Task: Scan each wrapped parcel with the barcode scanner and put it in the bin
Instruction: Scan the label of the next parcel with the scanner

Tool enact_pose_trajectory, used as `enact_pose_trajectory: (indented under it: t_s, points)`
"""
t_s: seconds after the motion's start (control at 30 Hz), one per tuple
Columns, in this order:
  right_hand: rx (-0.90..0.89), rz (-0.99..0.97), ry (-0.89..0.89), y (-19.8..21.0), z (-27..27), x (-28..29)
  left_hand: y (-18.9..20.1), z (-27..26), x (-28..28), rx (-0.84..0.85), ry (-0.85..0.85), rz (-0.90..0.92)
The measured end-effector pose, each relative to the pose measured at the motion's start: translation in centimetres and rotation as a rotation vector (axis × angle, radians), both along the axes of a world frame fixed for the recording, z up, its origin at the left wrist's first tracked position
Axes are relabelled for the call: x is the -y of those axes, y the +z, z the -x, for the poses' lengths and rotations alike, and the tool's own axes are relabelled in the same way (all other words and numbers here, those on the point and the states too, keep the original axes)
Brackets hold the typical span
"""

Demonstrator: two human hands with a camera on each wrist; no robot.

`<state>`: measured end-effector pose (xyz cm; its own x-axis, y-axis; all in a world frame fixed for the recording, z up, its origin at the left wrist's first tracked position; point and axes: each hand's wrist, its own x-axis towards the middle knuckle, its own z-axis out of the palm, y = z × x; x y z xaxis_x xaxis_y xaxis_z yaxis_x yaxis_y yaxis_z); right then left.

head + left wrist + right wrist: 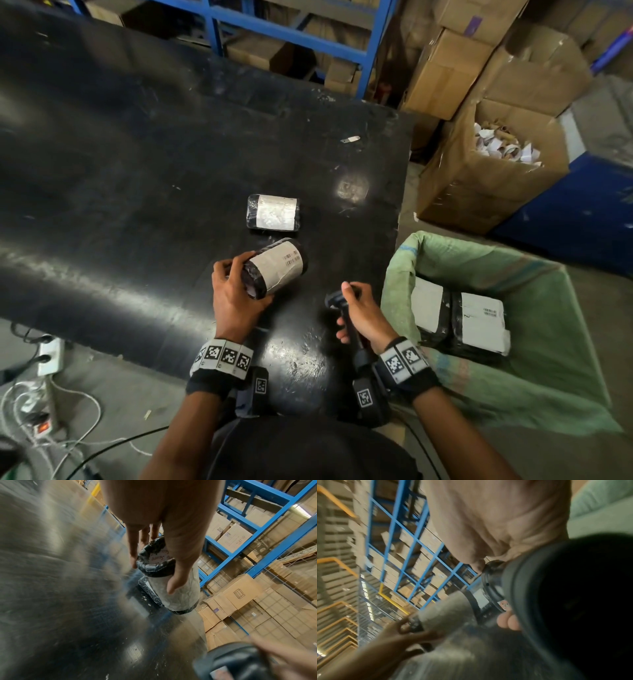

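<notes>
My left hand [236,291] grips a black-wrapped parcel [277,265] by its near end, its white label with a barcode facing up, just above the black table [120,171]. The same parcel [178,592] shows under my left thumb in the left wrist view, and the parcel [445,614] again in the right wrist view. My right hand [359,313] holds the black barcode scanner [337,299] by its handle, the head aimed toward the held parcel. A second wrapped parcel [274,211] lies flat on the table just beyond. The green-lined bin [513,267] stands right of the table with two parcels [462,318] inside.
An open cardboard box [486,178] with paper scraps stands beyond the bin, with stacked cartons [479,61] and a blue rack [291,27] behind. A small white scrap [350,138] lies on the table's far right. Cables and a power strip [49,356] lie on the floor at left.
</notes>
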<state>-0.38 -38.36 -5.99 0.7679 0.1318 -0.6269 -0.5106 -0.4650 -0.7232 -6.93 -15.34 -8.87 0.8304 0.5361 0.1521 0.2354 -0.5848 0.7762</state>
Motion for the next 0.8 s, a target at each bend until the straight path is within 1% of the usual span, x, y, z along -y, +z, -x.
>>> enact_pose_trajectory:
  t_s: [0.07,0.13,0.23,0.3,0.43,0.47,0.53,0.6,0.67,0.7,0.8]
  points:
    - [-0.098,0.023,-0.024,-1.3,-0.2,-0.6,0.1,0.4,-0.2,-0.004,0.0,0.014]
    - [-0.129,-0.018,-0.071,-2.4,-1.0,-1.5,0.4,0.6,-0.3,0.001,-0.003,0.019]
    - [-0.048,-0.07,-0.173,-3.7,-2.6,-3.2,1.1,0.7,-0.3,-0.005,-0.014,0.008]
    - [0.016,-0.02,-0.183,-5.1,-3.4,-4.5,1.7,0.5,-0.3,-0.011,-0.019,-0.001]
    - [0.064,0.02,-0.193,-10.6,-4.4,-5.4,2.6,-0.4,-0.5,-0.018,-0.05,-0.008]
    - [0.084,0.027,-0.18,-10.7,-4.3,-5.4,2.8,-0.7,-0.5,-0.026,-0.06,-0.009]
    - [0.131,0.057,-0.162,-8.5,-3.7,-5.3,3.1,-1.2,-0.6,-0.044,-0.09,0.006]
    - [0.167,0.127,-0.119,-8.1,-3.9,-4.4,3.3,-1.6,-0.6,-0.056,-0.117,0.025]
    - [0.26,0.225,-0.053,-7.4,-4.2,-2.7,3.3,-2.0,-0.6,-0.073,-0.154,0.048]
    - [0.331,0.216,-0.007,-6.8,-4.1,-1.7,3.2,-2.2,-0.5,-0.081,-0.18,0.062]
    - [0.454,-0.053,0.144,-3.7,-4.0,1.3,3.1,-2.9,-0.1,-0.106,-0.293,0.126]
